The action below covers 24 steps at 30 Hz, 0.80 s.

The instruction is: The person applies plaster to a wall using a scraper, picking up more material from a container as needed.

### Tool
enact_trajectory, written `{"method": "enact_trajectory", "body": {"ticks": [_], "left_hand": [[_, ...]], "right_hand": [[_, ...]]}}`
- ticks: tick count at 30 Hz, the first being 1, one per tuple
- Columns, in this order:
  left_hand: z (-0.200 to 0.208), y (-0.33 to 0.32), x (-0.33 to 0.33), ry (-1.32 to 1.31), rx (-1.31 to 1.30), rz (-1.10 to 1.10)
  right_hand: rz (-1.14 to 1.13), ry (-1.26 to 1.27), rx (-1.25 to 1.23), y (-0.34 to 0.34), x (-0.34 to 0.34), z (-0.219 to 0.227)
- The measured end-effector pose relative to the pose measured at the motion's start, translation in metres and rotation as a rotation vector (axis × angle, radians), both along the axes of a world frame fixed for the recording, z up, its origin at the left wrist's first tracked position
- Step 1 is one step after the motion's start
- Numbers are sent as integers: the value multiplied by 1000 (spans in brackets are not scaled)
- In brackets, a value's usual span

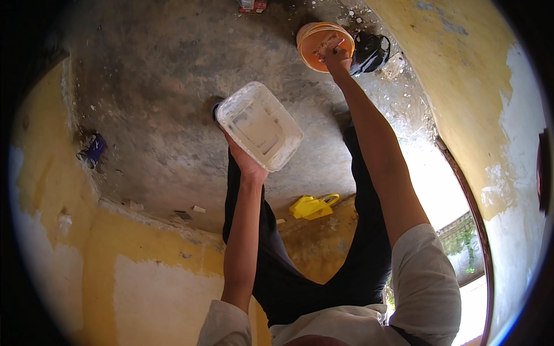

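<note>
My left hand (249,164) grips a whitish rectangular plastic tub (293,141) by its near left side, with the open top facing up. Pale residue coats the tub's inside and rim. At the far right, my right hand (338,60) reaches over the rim of an orange bucket (302,51), fingers closed. Something pinkish and flat shows by those fingers inside the bucket, too small to name. A black plastic bag (371,55) lies against the bucket's right side.
A yellow bag (313,207) lies on the floor behind my legs. On the left, a crumpled dark blue packet (92,149) sits near the wall. A red box (253,6) stands at the far edge. White flakes litter the floor along the patchy yellow right wall (461,75), which has a bright doorway.
</note>
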<state>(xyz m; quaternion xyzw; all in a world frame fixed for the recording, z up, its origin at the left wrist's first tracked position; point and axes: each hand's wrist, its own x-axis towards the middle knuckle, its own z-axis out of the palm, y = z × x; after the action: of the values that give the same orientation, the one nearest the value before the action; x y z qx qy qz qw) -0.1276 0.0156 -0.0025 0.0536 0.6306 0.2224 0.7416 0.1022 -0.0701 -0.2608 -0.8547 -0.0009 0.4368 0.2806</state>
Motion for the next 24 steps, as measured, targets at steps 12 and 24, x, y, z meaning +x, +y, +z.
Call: {"method": "enact_trajectory", "body": {"ticks": [12, 24], "left_hand": [[9, -2, 5, 0, -23, 3], [18, -4, 5, 43, -43, -23]], "right_hand": [[-187, 98, 18, -12, 6, 7], [-86, 434, 132, -32, 5, -1]]}}
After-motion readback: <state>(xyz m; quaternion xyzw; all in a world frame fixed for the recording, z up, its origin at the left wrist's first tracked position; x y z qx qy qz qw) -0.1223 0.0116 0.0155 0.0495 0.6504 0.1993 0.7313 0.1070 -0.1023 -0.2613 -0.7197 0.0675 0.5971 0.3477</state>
